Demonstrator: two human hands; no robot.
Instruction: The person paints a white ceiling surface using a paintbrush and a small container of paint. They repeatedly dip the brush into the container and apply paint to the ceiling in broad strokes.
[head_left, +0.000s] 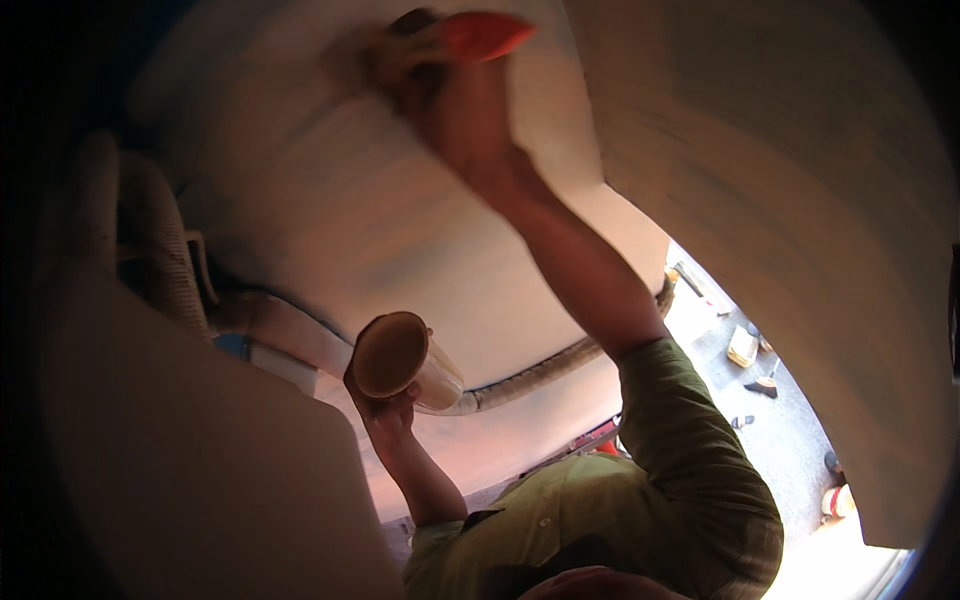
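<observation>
My left hand (392, 408) is wrapped round a pale, cup-like container (438, 378), low and left of the middle. Its round mouth is turned toward the view, and the inside looks tan. High up, my right hand (455, 105) is raised against a broad pale curved panel (330, 180). It grips a tool with a red handle (485, 36). Motion blur smears the fingers and the tool's working end, so its exact kind cannot be made out. Cloudy darker streaks run across the panel around that hand.
A ribbed hose (172, 255) and pipes run along the left. A dark trim strip (545, 375) edges the panel's bottom. Large curved walls (770, 200) close in on the right and at lower left. Through the bright gap lie a grey floor (715, 365) and a yellowish block (743, 346).
</observation>
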